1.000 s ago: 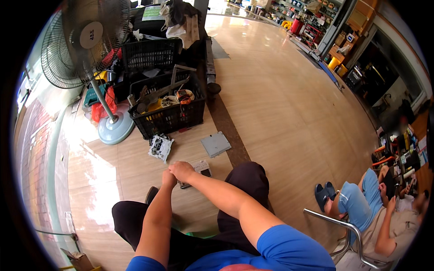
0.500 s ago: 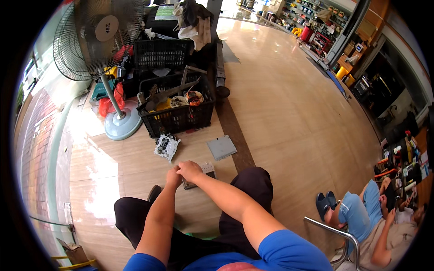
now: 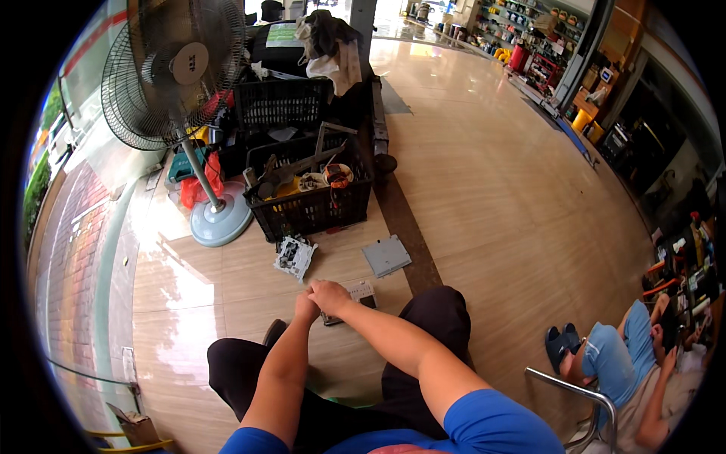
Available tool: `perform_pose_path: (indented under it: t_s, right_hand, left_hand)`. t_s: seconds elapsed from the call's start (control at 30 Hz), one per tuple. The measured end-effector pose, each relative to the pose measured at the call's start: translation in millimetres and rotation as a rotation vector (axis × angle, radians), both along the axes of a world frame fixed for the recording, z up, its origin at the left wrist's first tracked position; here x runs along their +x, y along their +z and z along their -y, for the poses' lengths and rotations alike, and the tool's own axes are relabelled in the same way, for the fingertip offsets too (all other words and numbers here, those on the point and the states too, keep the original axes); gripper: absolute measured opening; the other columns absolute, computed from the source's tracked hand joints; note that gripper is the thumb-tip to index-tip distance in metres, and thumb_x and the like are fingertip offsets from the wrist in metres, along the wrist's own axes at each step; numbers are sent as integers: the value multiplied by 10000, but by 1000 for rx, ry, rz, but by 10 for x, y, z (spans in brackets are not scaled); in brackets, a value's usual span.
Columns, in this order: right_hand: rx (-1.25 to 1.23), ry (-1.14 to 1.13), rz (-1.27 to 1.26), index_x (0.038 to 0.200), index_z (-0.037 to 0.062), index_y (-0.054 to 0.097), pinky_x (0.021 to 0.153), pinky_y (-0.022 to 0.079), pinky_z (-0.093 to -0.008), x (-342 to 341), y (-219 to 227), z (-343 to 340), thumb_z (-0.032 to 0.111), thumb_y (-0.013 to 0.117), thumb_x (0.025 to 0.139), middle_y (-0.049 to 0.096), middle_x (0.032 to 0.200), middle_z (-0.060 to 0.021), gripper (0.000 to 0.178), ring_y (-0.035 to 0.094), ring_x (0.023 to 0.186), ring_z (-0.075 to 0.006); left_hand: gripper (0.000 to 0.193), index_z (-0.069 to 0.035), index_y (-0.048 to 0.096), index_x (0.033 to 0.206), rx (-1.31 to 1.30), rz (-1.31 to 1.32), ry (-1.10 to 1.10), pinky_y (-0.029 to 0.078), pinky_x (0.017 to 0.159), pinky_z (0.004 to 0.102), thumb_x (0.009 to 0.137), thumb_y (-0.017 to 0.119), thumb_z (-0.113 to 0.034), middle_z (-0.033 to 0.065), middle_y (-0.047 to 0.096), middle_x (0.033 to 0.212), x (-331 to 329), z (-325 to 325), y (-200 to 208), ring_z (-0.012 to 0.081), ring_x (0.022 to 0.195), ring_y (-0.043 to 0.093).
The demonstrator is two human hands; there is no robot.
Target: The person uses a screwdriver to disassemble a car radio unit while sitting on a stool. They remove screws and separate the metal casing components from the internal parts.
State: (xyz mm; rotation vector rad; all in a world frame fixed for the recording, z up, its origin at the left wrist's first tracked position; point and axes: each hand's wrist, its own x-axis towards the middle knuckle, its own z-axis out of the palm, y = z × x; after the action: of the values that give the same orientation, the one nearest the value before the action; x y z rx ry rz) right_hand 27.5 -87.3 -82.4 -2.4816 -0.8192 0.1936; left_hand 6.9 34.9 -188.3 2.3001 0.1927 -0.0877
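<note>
My right hand (image 3: 328, 296) and my left hand (image 3: 305, 306) meet in front of me between my knees, the right one lying partly over the left. The fingers of both look curled, and whatever is in them is hidden. Under and beside them sits a boxy device (image 3: 364, 293) with a light, marked top face and a dark part at its right, partly covered by my right hand and forearm. Just beyond lie a whitish frame with open inner parts (image 3: 295, 257) and a flat grey panel (image 3: 386, 256), both on the floor and apart from my hands.
A black plastic crate (image 3: 318, 214) full of tools stands ahead, a meter with an orange case (image 3: 337, 177) among them. Left of it is a standing fan (image 3: 221, 219). A person in light blue shorts (image 3: 616, 356) sits at right, near a metal chair rail (image 3: 575, 386).
The whole view has swung slightly, so everything sits lower and further right. My hands stay together at the device, with little visible change in their pose.
</note>
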Motion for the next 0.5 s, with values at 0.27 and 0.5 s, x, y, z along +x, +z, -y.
perform_pose_path:
  t_s: [0.27,0.5]
  right_hand:
    - [16,198,-8,891,40,645,797,489,-444,-58,-3,-209,284,589,829,654,911,-198,258,622,880,-364]
    - [98,30,-33,871,39,636,787,491,-431,26,-143,-78,317,599,814,658,867,-170,287,622,867,-343]
  left_hand:
    - [222,-56,616,960,158,141,-94,490,757,459,820,560,-219,220,649,920,-53,-366,-243,401,908,608]
    - [137,-55,622,896,23,215,-117,488,715,458,792,580,-134,192,646,888,-8,-104,-121,381,856,615]
